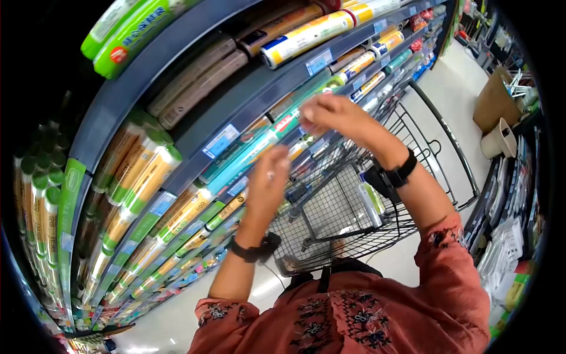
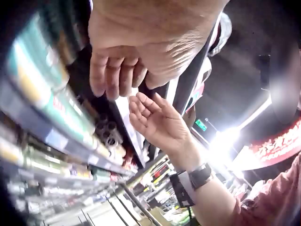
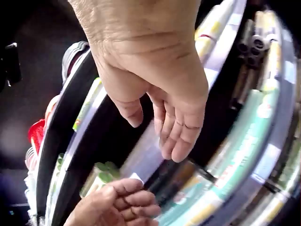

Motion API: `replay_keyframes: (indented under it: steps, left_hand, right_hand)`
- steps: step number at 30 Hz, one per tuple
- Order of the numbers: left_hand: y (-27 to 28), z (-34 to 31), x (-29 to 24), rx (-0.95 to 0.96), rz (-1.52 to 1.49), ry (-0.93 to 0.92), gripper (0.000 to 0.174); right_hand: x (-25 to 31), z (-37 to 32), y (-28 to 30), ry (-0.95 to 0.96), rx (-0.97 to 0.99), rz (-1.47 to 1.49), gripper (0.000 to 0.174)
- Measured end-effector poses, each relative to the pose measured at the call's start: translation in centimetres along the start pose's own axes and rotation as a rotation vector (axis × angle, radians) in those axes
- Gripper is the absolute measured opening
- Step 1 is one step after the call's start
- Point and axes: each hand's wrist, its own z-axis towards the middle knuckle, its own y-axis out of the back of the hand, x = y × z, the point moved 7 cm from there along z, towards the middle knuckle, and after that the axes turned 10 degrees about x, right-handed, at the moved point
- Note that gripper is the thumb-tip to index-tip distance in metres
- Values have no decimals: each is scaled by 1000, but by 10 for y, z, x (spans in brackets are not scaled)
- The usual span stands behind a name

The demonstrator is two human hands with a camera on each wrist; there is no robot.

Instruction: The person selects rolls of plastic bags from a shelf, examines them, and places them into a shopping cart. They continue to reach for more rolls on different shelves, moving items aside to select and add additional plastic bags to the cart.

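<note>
The wire cart stands in the aisle just past your hands, pushed close to the shelves. In its basket lies a white and green pack; what else is in there is too small to tell.

Both your hands are up in front of the shelf, near each other but apart, and neither holds anything. Your left hand has its fingers loosely bent, the tips close to the long teal boxes that lie lengthwise on the middle shelf; whether they touch, you cannot tell from here. Your right hand hangs higher, palm turned towards the left, fingers relaxed and slightly spread. Each wrist carries a black strap.

Above the teal boxes, a yellow and white roll lies on the upper shelf, with brown rolls beside it and green packs higher still. Lower shelves hold rows of green-capped orange boxes. Price labels line the shelf edges.

The pale floor runs down the aisle. A cardboard box stands on the far side, beside racks of small packaged goods.
</note>
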Motion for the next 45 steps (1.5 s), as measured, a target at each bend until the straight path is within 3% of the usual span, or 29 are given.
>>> replay_keyframes:
  steps: [3, 5, 11, 13, 15, 18, 21, 22, 26, 30, 36, 39, 41, 45]
  left_hand:
    - [86, 4, -45, -352, 409, -316, 26]
    - [115, 16, -56, -382, 696, -444, 33]
    - [134, 46, -35, -363, 1109, -336, 47]
    - [133, 49, -27, -377, 1113, -297, 51]
    - [132, 52, -24, -377, 1105, -219, 50]
    - [130, 55, -19, -375, 1079, -264, 49]
    - [129, 52, -25, -436, 1074, -320, 49]
    - [128, 51, -24, -486, 1122, -362, 51]
    - [130, 50, -22, -502, 1078, -408, 52]
    - [128, 47, -23, -510, 1027, -451, 49]
    - [129, 48, -22, -505, 1025, -420, 47]
    - [132, 48, -21, -525, 1021, -425, 45]
    - [133, 49, -18, -549, 1067, -440, 43]
    - [134, 48, -22, -545, 1047, -414, 38]
  right_hand:
    - [52, 57, -11, 186, -137, -99, 44]
    - [68, 102, -7, 371, -268, -246, 59]
    - [56, 195, -12, -26, -391, -657, 82]
    - [61, 201, -21, -140, -466, -762, 86]
    - [64, 209, -23, -132, -586, -927, 91]
    - [73, 212, -27, -239, -482, -942, 79]
    - [70, 207, -21, -191, -676, -801, 69]
    - [67, 202, -18, -174, -598, -719, 64]
    - [66, 181, -22, -139, -624, -686, 59]
    - [58, 142, -26, 102, -650, -536, 59]
    - [51, 147, -32, 149, -726, -778, 71]
    - [43, 172, -36, 177, -500, -747, 77]
    - [39, 180, -42, 136, -387, -890, 86]
    - [44, 178, -28, 150, -471, -859, 90]
